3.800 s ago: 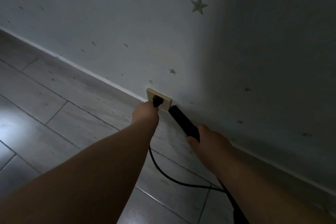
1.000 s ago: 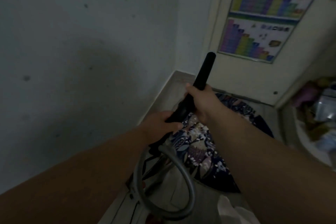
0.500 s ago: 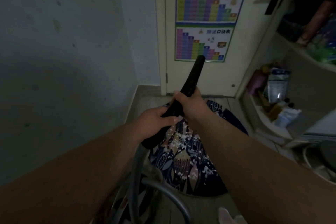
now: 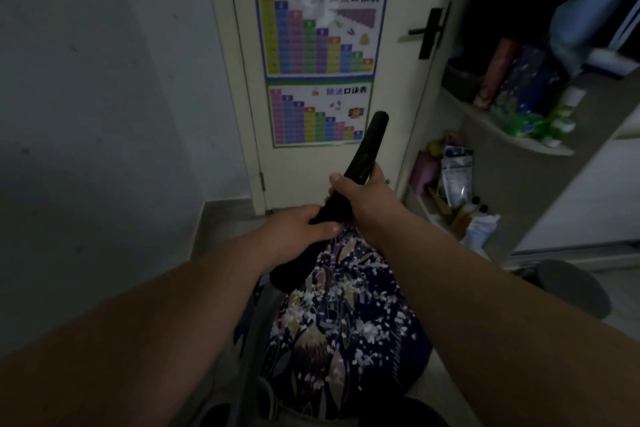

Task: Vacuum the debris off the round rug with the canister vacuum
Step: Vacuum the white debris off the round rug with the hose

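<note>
Both closed on the black vacuum wand (image 4: 363,152): left hand (image 4: 298,236) low, right hand (image 4: 363,198) above; nozzle raised toward the door (image 4: 398,166); round rug (image 4: 346,329) below, flecked with white debris (image 4: 360,326); best lowered tip-first, then swept in slow overlapping passes.

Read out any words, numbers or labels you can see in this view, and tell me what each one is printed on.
Upper chart on the door: heading ends "口诀表"; its first characters are blurred.
Lower chart on the door: heading reads roughly "除法口诀表", first character uncertain.
Coloured cells on both charts: too small to read.
Packages on the shelves: print too blurred to read.
Vacuum wand: no visible text.
</note>
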The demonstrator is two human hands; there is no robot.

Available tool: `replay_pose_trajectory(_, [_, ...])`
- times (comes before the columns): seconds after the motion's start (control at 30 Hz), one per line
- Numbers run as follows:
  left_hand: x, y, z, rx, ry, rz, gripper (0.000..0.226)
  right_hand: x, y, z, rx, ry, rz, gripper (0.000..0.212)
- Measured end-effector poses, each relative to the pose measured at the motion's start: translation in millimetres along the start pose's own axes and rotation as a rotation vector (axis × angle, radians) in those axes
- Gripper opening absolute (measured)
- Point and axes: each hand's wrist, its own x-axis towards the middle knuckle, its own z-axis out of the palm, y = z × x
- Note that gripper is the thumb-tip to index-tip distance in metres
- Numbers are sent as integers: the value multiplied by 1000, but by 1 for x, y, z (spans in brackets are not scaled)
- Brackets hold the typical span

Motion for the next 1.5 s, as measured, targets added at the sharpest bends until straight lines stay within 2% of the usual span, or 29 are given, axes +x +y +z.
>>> replay_pose_trajectory(0.23, [60, 32, 7, 20, -3, -40, 29, 62, -19, -37, 28, -47, 16, 67])
replay_pose_trajectory(0.4, [119, 52, 13, 48, 78, -90, 32, 134, -35, -58, 3, -176, 25, 73])
replay_pose_trajectory(0.6, [200, 103, 64, 0, 330, -260, 32, 236, -56, -116, -34, -396, 153, 63])
replay_pose_trajectory(0.73, [235, 136, 104, 24, 455, -367, 42, 274, -68, -152, -170, -504, 159, 66])
replay_pose_trajectory(0.83, [246, 154, 115, 66, 567, -409, 43, 286, -80, -165, -171, -556, 163, 74])
replay_pose_trajectory(0.93, [248, 177, 125, 77, 544, -392, 52, 292, -93, -176, -144, -591, 118, 82])
replay_pose_trajectory(1.0, [252, 185, 132, 196, 507, -427, 58, 301, -101, -183, -108, -591, 110, 87])
replay_pose_trajectory(1.13, [270, 181, 153, 302, 523, -463, 41, 314, -113, -207, -119, -592, 141, 88])
replay_pose_trajectory(1.17, [276, 182, 160, 290, 517, -450, 41, 316, -116, -215, -124, -586, 134, 84])
replay_pose_trajectory(1.27, [289, 187, 179, 291, 548, -413, 47, 319, -122, -239, 11, -587, 142, 50])
replay_pose_trajectory(1.3, [290, 189, 185, 311, 565, -410, 47, 321, -119, -243, 37, -590, 162, 45])
replay_pose_trajectory(1.4, [281, 180, 215, 290, 571, -480, 47, 308, -97, -248, -63, -642, 197, 48])
replay_pose_trajectory(1.5, [262, 161, 235, 253, 598, -575, 51, 295, -80, -238, -105, -756, 248, 40])
